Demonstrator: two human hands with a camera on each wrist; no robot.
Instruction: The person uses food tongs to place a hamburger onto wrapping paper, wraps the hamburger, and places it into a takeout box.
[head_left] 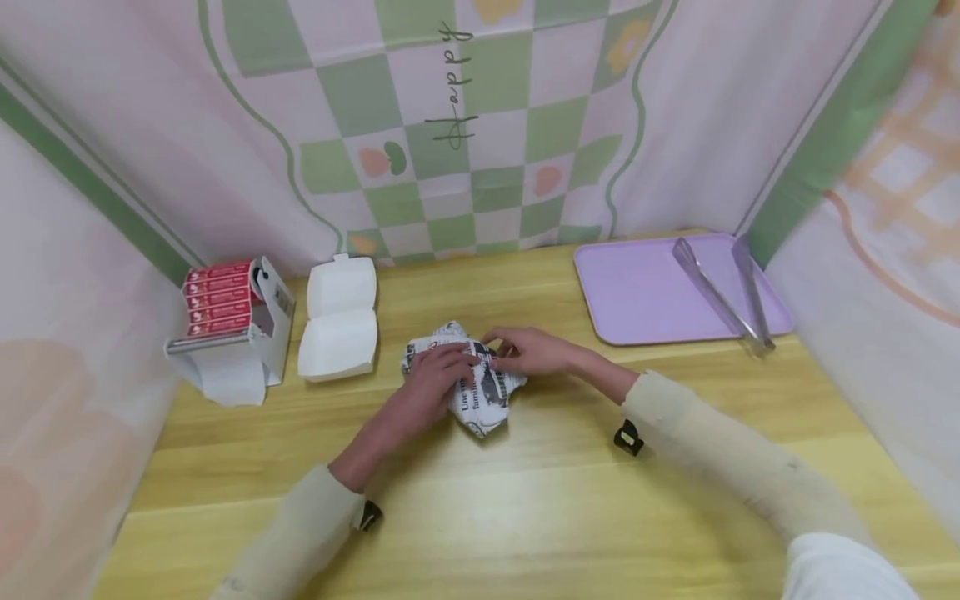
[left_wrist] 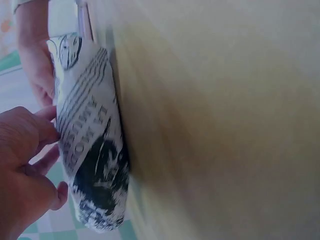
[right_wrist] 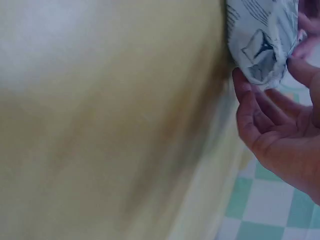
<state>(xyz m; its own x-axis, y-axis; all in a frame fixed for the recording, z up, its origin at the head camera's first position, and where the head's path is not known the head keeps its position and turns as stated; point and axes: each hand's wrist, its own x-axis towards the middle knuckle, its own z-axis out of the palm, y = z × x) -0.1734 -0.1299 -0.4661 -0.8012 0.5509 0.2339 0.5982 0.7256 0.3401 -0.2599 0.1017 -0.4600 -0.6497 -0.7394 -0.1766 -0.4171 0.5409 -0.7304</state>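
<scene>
A parcel wrapped in newspaper-print paper [head_left: 482, 402] lies on the wooden table in front of me. My left hand [head_left: 433, 382] rests over its top left part with extended fingers. In the left wrist view those fingertips touch the upper face of the wrapped parcel [left_wrist: 92, 125], whose long side bears black print. My right hand [head_left: 534, 352] is at the far right end of it. The right wrist view has the thumb on top and the curled fingers [right_wrist: 246, 107] under the folded paper end, pinching it. What the paper encloses is hidden.
An open white takeout box [head_left: 339, 342] stands at the back left, beside a dispenser holding a roll of red labels [head_left: 219, 300]. At the back right is a purple tray [head_left: 630, 292] with metal tongs [head_left: 716, 292] on it. Printed curtains [head_left: 480, 167] border the table.
</scene>
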